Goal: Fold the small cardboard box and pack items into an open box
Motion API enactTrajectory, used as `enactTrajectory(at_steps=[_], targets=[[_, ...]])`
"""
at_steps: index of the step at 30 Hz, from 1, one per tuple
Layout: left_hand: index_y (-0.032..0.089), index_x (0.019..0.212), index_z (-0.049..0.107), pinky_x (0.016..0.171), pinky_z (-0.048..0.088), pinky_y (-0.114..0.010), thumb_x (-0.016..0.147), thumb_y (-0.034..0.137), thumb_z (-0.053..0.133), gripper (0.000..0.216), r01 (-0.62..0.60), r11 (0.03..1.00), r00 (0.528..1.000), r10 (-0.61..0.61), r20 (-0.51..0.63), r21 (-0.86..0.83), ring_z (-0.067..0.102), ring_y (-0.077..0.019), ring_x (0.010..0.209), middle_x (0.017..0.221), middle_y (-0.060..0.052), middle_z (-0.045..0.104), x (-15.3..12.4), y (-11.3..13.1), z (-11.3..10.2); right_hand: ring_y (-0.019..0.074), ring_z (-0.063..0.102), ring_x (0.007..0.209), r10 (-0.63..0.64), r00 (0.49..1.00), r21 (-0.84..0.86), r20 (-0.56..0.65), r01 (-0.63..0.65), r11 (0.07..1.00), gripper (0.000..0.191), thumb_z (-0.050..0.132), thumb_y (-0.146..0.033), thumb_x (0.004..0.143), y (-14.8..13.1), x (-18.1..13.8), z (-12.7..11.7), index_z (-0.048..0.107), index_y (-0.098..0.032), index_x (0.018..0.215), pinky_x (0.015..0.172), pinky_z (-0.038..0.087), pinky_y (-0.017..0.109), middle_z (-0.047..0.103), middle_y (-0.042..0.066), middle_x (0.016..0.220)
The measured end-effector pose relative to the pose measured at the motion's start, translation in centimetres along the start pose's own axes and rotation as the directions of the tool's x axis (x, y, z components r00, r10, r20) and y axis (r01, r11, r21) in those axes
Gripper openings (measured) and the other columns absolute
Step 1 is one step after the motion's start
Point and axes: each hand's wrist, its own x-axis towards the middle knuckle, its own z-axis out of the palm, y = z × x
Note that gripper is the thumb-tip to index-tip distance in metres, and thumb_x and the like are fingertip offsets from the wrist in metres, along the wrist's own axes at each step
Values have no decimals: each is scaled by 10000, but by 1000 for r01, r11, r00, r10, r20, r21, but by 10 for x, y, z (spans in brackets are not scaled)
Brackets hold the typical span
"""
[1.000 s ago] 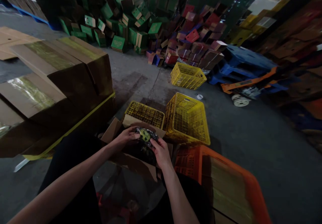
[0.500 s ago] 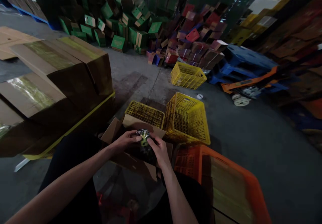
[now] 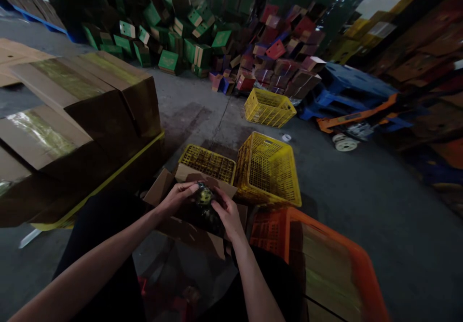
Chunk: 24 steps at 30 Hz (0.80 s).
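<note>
Both my hands meet over an open cardboard box [image 3: 188, 235] in front of me. My left hand [image 3: 177, 197] and my right hand [image 3: 227, 216] pinch a small packet [image 3: 204, 197], a dark shiny wrapper with a yellow-green patch. The fingers of each hand are closed on its edges. The packet hangs just above the box's dark inside. The box flaps stand open around my hands.
Two yellow mesh crates [image 3: 269, 167] [image 3: 209, 161] stand just beyond the box, a third [image 3: 267, 107] farther off. An orange crate [image 3: 325, 259] sits at my right. Large brown cartons [image 3: 83, 105] are stacked on the left. Heaps of green and red boxes [image 3: 202, 37] and a pallet jack [image 3: 347, 129] lie behind.
The packet has been turned and squeezed narrower between my fingers, and it sits a little lower toward the box. My hands stayed in place.
</note>
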Motion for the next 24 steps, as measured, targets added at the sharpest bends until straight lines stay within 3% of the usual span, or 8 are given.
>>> enactTrajectory(at_steps=[3, 6, 9, 13, 19, 21, 24], targets=[[162, 1146, 740, 721, 522, -267, 791, 568, 728, 540, -24, 999, 999, 25, -38, 23, 684, -226, 883, 1004, -94, 749, 4, -5, -3, 283, 671, 1113, 64, 996, 37, 66, -67, 997, 387, 704, -419, 825, 3, -1, 2, 719, -274, 1184, 963, 526, 427, 736, 50, 1186], [159, 1129, 737, 718, 533, -287, 790, 578, 725, 540, -1, 1000, 999, 1, -53, 3, 677, -208, 811, 922, -86, 739, 8, -9, -6, 287, 699, 1015, 81, 995, 11, 50, -82, 997, 355, 700, -460, 818, 5, -2, 2, 762, -248, 1096, 861, 561, 403, 766, 58, 1087], [209, 1255, 660, 773, 546, -331, 789, 542, 746, 579, 81, 993, 996, -83, -19, -82, 690, -224, 878, 1035, -99, 728, 10, -10, -6, 275, 712, 910, 89, 996, -23, -33, -90, 996, 348, 706, -478, 792, 6, 0, 3, 787, -227, 1020, 790, 564, 377, 782, 62, 996], [265, 1359, 561, 900, 520, -388, 788, 438, 784, 637, 102, 983, 991, -88, 102, -151, 657, -266, 1085, 1258, -120, 665, 8, -13, -5, 254, 704, 837, 63, 990, -102, -126, -76, 992, 320, 684, -470, 793, 6, 1, 2, 793, -219, 958, 753, 543, 344, 785, 55, 914], [148, 1102, 680, 878, 504, -369, 762, 461, 798, 477, 192, 980, 980, -194, -38, -46, 683, -253, 982, 1084, -148, 717, 6, -20, -11, 231, 668, 787, -55, 979, -273, -196, 0, 962, 290, 622, -473, 856, -1, -3, -1, 750, -218, 909, 715, 506, 306, 757, 40, 873], [152, 1106, 685, 893, 498, -370, 741, 422, 823, 474, 184, 982, 983, -184, 14, -49, 682, -258, 1002, 1104, -149, 717, 4, -16, -9, 226, 660, 765, -90, 974, -322, -207, 20, 947, 282, 607, -472, 877, -3, -5, -1, 734, -226, 933, 714, 504, 310, 746, 37, 872], [194, 1210, 667, 964, 469, -387, 700, 323, 861, 560, 111, 991, 979, -97, 179, -73, 640, -289, 1134, 1222, -144, 688, -1, -8, 0, 234, 664, 814, -185, 962, -376, -203, 98, 921, 244, 609, -446, 890, -5, -6, 1, 737, -242, 934, 779, 514, 329, 732, 45, 893]])
